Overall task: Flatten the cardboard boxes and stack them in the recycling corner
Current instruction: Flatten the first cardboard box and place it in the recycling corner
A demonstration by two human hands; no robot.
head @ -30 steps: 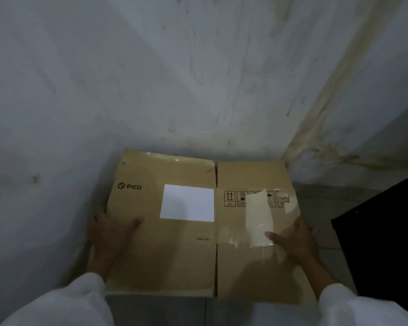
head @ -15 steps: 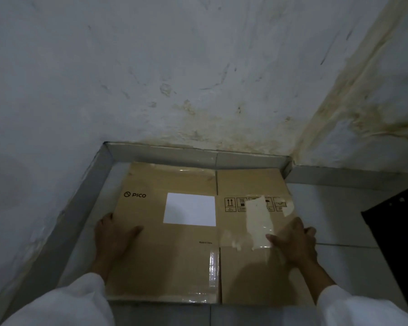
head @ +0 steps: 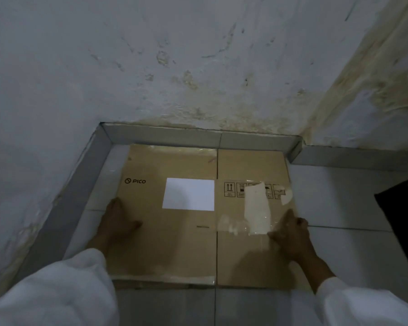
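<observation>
A flattened brown cardboard box (head: 179, 243) marked PICO, with a white label and torn tape, lies flat on the tiled floor in the wall corner. Its far edge touches the grey skirting. My left hand (head: 118, 224) grips the box's left edge, thumb on top. At the right edge my right hand (head: 292, 236) holds the box, fingers curled over the side beside the peeling white sticker. Under its near edge another cardboard layer shows faintly.
Stained white walls (head: 198, 67) close the corner behind and to the left. Grey skirting (head: 198, 137) runs along the base and steps out at the right. A dark object (head: 403, 220) stands at the right edge. Pale floor tiles (head: 339, 196) lie to the right.
The box has come down from leaning against the wall to lying flat on the floor in the corner. Both hands stayed on its side edges.
</observation>
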